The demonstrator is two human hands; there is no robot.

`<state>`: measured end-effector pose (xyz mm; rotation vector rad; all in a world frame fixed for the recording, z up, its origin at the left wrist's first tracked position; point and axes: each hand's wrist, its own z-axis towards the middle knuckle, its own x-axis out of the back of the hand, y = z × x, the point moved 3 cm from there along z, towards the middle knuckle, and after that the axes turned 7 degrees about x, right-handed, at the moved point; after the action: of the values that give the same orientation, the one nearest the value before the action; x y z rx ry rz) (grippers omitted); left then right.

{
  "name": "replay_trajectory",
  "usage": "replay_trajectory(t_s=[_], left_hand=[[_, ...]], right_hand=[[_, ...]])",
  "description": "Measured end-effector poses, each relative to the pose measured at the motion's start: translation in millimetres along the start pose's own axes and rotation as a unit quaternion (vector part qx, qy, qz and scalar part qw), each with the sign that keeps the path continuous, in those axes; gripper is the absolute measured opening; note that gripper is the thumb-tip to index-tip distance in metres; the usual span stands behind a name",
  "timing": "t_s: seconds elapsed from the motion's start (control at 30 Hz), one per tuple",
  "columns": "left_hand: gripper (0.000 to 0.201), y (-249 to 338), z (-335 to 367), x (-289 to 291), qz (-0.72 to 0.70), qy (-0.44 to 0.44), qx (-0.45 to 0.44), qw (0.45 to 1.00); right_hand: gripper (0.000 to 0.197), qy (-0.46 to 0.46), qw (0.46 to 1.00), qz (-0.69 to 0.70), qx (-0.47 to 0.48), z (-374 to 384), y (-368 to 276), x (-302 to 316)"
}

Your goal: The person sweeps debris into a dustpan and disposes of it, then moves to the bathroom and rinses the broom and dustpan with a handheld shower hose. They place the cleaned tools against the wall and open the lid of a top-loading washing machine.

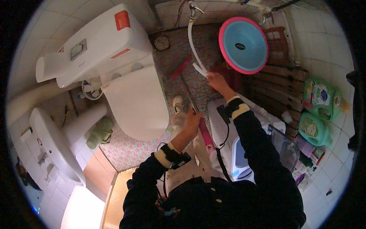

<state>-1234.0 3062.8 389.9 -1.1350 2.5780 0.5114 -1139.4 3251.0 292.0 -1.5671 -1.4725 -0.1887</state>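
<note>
My left hand (pixel 192 121) is closed around the long handle of a floor squeegee. Its pink grip (pixel 205 133) runs back below my hand, and a thin metal pole (pixel 187 88) leads forward to a pink head (pixel 180 68) on the wet-looking tiles. Farther forward, my right hand (pixel 218 83) grips a white hose (pixel 191 42) near its free end, which points up and left. The hose's other end is fitted to a metal tap (pixel 193 10) on the far wall. Whether water is running I cannot tell.
A white toilet (pixel 137 103) with its lid down stands to the left, beyond it a washbasin (pixel 57 147). Pink and blue basins (pixel 244 45) rest at the far right by a wooden slatted rack (pixel 274 91). Nearer are a washing machine (pixel 225 133) and green detergent bottles (pixel 314 128).
</note>
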Motion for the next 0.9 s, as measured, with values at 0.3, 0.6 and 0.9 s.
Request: replay_trajectory(t_s=[0.3, 0.6, 0.9], left_hand=[[0.012, 25.7, 6.8, -9.3, -0.063, -0.074, 0.018, 0.995], [0.013, 65.6, 8.8, -2.7, -0.257, -0.249, 0.115, 0.927], [0.016, 52.5, 40.5, -12.7, -0.228, -0.290, 0.191, 0.910]], right_hand=[[0.040, 0.047, 0.984, 0.171, 0.013, -30.9, 19.8, 5.5], [0.042, 0.037, 0.973, 0.227, 0.008, -57.5, 0.3, 17.0], [0.037, 0.079, 0.987, 0.130, 0.056, -41.4, -13.5, -0.4]])
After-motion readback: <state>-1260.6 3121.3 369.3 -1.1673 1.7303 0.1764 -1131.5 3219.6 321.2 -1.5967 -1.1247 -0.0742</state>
